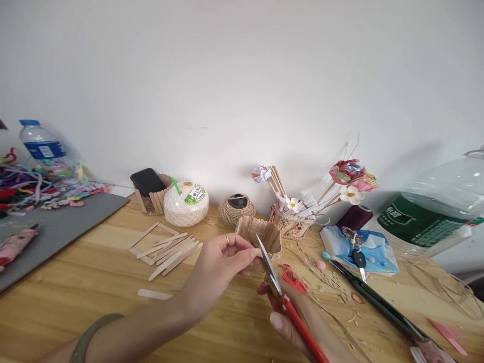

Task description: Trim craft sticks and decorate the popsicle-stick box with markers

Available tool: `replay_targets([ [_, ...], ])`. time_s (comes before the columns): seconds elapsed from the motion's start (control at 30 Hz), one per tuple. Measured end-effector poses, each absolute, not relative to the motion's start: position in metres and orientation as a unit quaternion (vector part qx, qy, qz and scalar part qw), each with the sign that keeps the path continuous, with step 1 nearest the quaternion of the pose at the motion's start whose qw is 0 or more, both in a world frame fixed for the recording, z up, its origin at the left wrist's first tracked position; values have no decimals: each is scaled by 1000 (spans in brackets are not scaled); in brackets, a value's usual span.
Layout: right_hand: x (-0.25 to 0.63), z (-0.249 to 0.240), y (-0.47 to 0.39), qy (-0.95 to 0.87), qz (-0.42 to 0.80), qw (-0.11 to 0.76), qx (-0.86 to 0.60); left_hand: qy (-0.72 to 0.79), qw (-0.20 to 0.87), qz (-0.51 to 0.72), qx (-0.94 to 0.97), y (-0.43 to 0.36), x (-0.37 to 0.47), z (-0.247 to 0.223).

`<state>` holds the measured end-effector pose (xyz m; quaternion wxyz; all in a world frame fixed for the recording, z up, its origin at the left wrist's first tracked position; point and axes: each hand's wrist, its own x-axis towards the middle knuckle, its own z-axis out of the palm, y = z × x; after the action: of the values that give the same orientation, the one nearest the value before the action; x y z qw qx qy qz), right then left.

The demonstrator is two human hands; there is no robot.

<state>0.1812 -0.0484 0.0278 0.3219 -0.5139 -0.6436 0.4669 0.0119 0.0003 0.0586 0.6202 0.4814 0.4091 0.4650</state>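
Note:
My left hand [223,262], a ring on one finger, pinches a small pale piece that looks like wood; fingers hide most of it. My right hand [291,312] is wrapped round scissors [274,277] with long red handles. Their blades are parted and point up and away, right beside my left fingertips. Just behind the fingertips stands a small container made of craft sticks [260,229]. Loose craft sticks [174,252] lie in a pile to the left, with a single stick [154,294] nearer me.
Along the wall stand a phone in a stick holder [149,189], a white coconut with a green straw [186,204], a twine ball [237,207] and a box of paper flowers [297,224]. Rightward lie wood chips [335,282], a blue packet [378,252] and a large bottle [423,217].

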Motion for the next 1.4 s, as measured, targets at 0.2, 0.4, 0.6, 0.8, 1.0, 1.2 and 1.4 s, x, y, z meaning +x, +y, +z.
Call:
replay_targets([
  [0.2,187,40,-53,-649,464,311,-516,402,636,451,479,3,10,62],
  [0.4,190,35,-50,-662,455,303,-513,400,641,454,473,3,10,61],
  [0.6,191,17,-46,-680,458,266,-506,393,644,461,467,3,10,60],
  [0.8,186,15,-47,-660,453,305,-517,401,646,458,462,3,11,60],
  [1.0,188,10,-42,-683,446,305,-491,402,648,459,456,3,11,61],
  [1.2,194,-5,-33,-695,493,256,-456,410,646,459,452,2,11,60],
  [1.4,194,0,-36,-710,458,242,-477,407,646,466,448,3,12,61],
])
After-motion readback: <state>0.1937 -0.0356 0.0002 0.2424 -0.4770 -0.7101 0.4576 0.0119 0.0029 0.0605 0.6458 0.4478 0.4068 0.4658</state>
